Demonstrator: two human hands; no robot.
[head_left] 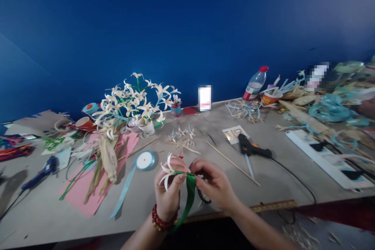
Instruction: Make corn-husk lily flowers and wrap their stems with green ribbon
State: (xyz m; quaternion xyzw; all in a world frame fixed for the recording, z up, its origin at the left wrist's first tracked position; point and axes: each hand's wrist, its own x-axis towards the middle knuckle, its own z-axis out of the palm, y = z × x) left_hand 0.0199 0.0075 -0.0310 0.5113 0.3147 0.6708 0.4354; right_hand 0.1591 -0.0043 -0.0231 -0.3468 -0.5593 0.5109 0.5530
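Note:
My left hand (pixel 168 191), with a red bead bracelet at the wrist, pinches a small cream straw flower (pixel 166 170) by its stem. A green ribbon (pixel 190 191) is wrapped at that stem and hangs down past my wrist. My right hand (pixel 215 183) is closed on the ribbon's end just right of the flower, fingers curled. Both hands hover over the near edge of the grey table (pixel 140 211). Dark scissors (pixel 203 197) lie partly hidden beneath my right hand.
A bouquet of cream flowers (pixel 133 103) stands at the back left above pink paper (pixel 96 179). A light blue ribbon roll (pixel 144 160), loose flowers (pixel 181 138), a thin stick (pixel 231 163), a black glue gun (pixel 252 149), a blue glue gun (pixel 41 172) and a bottle (pixel 255 83) lie around. Clutter fills the right side.

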